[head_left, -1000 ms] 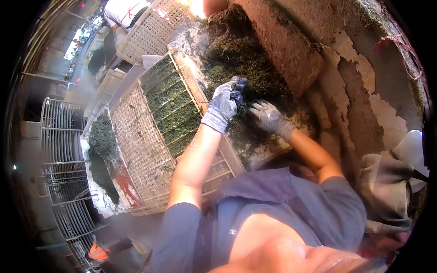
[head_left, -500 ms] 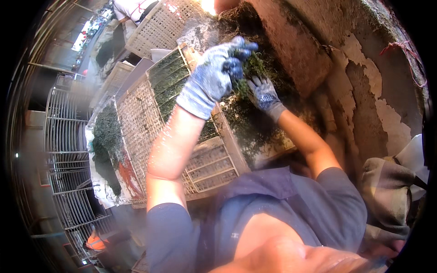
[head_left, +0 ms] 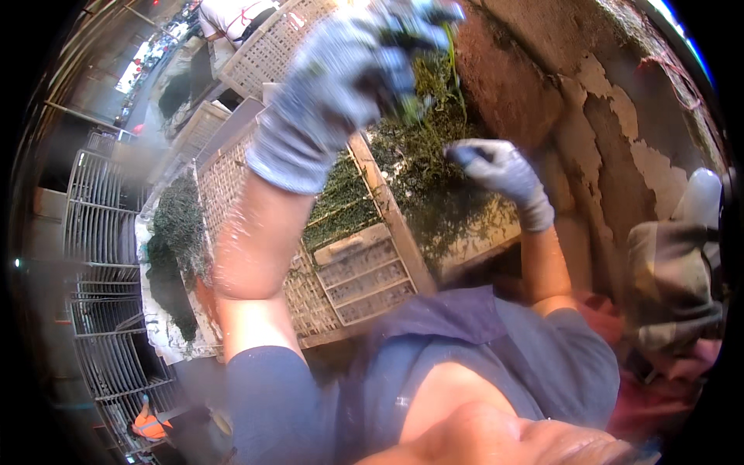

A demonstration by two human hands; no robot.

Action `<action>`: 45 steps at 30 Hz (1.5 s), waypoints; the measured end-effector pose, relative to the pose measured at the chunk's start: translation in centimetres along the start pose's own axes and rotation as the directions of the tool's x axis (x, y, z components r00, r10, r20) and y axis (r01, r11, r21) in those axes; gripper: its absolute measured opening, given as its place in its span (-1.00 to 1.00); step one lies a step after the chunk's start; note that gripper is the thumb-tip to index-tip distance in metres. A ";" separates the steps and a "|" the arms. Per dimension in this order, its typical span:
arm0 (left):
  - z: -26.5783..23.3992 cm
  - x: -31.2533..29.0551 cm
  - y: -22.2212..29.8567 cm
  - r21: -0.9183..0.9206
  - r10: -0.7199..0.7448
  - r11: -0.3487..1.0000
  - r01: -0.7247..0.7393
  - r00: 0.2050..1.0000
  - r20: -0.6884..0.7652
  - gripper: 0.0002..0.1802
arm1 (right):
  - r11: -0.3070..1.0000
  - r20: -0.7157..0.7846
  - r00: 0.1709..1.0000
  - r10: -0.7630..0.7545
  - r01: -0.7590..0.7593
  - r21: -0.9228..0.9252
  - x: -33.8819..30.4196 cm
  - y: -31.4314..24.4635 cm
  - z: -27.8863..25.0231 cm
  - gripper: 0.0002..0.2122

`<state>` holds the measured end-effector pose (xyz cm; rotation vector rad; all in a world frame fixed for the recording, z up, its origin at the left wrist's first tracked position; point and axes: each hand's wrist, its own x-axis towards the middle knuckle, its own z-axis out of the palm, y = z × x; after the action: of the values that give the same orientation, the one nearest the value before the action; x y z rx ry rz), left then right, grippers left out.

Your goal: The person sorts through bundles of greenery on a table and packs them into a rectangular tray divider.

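Two gloved hands: left (head_left: 349, 70) raised with one clump of green strands (head_left: 422, 77) in its fingers, right (head_left: 500, 174) lower. One green heap (head_left: 422, 178) against the wall. One slatted tray (head_left: 364, 271) below it. Two woven trays farther off (head_left: 267, 46) (head_left: 194, 128). One dark green pile (head_left: 174, 240) on a white sheet at left. Several wire racks (head_left: 97, 225), exact count unclear. One other person (head_left: 232, 15) at top.
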<state>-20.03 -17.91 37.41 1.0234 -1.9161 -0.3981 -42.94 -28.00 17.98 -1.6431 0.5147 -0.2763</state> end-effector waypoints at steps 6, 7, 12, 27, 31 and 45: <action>12.0 -23.0 -3.4 -0.724 -0.534 0.273 0.634 0.726 0.434 -0.78 | 0.768 -0.289 0.844 -0.451 0.533 0.356 0.4 7.9 10.4 -0.44; 12.4 -26.8 -3.0 -0.706 -0.591 0.289 0.647 0.700 0.400 -0.77 | 0.798 -0.339 0.867 -0.366 0.480 0.365 0.4 9.8 11.9 -0.49; 7.4 -46.6 -3.3 -0.781 -0.872 -0.115 0.614 0.314 0.375 -0.70 | 0.968 -0.125 0.992 -0.031 0.061 0.242 -2.2 14.4 21.1 -0.59; 15.8 -51.0 -4.4 0.699 -0.628 0.440 0.564 0.750 -0.210 -0.23 | 0.589 -0.351 0.932 -0.096 -0.231 -0.774 2.6 22.3 25.3 -0.67; 15.4 -49.2 -4.3 0.653 -0.552 0.528 0.544 0.803 -0.223 -0.31 | 0.959 -0.204 0.947 0.248 -0.269 -0.083 0.9 28.1 13.8 -0.50; 5.2 -55.5 0.7 0.611 -0.403 0.283 0.739 0.670 -0.624 -0.55 | 0.792 -0.094 0.914 -0.395 0.286 -0.540 0.2 16.8 31.7 -0.71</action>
<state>-10.70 25.57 3.72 2.3298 -1.2369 0.4144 -30.90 -1.58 -3.13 -2.2586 0.4616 -0.6251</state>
